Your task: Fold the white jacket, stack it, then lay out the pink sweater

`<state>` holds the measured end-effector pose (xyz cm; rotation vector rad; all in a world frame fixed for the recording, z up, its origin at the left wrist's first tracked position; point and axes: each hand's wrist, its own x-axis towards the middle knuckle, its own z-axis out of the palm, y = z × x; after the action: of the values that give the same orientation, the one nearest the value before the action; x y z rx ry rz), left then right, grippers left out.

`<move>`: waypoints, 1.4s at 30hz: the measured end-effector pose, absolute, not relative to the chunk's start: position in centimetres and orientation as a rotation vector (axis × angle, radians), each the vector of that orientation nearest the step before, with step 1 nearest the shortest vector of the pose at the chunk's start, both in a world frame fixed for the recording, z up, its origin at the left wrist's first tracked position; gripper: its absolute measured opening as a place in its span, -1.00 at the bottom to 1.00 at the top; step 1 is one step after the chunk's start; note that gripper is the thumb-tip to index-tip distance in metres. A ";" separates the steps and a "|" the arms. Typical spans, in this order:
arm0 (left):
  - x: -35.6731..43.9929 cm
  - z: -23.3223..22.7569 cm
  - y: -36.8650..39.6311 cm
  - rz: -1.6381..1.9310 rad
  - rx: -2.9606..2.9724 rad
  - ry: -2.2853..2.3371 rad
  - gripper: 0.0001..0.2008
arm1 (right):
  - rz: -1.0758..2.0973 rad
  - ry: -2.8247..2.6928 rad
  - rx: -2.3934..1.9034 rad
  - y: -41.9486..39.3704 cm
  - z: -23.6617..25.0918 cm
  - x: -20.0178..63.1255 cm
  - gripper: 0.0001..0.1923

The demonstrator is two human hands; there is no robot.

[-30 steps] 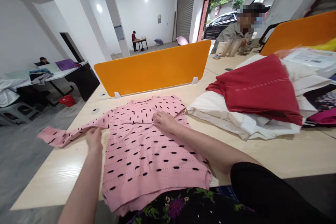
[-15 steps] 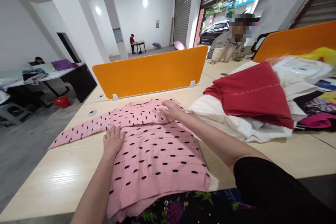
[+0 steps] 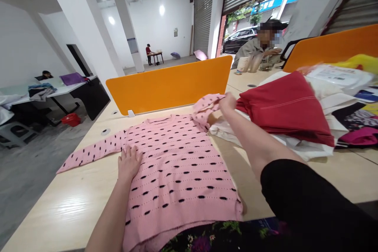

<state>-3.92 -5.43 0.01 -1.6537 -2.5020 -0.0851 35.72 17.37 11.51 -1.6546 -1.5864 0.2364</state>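
Note:
A pink knitted sweater (image 3: 174, 165) with black dashes lies flat on the pale wooden table (image 3: 71, 204), its neckline toward the orange divider. One sleeve stretches out to the left across the tabletop. My left hand (image 3: 129, 162) rests open on the sweater's left side, below that sleeve's armhole. At the far right shoulder, my right hand (image 3: 228, 104) is closed on the other sleeve (image 3: 206, 106), which is lifted and bent off the table. That hand is blurred by motion, and its fingertips are partly hidden.
An orange divider (image 3: 171, 84) stands behind the sweater. To the right, a folded red cloth (image 3: 283, 108) lies on white fabric (image 3: 224, 130), beside more clothes and plastic packages (image 3: 339, 76). Cups (image 3: 242, 65) stand near a seated person (image 3: 251, 49) across the table.
My right hand has swung right and away from me, drawing the sleeve off the sweater's chest, where it lay folded across. My left hand stays on the left side.

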 end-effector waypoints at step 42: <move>-0.8 1.3 -10.5 0.089 -2.111 -2.327 -0.34 | 0.415 -2.440 -1.046 0.6 -1.3 36.8 -0.50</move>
<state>-0.77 -10.47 1.30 -2.1109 -2.3273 0.0891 36.81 0.55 -1.27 -1.0464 -2.4401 0.4153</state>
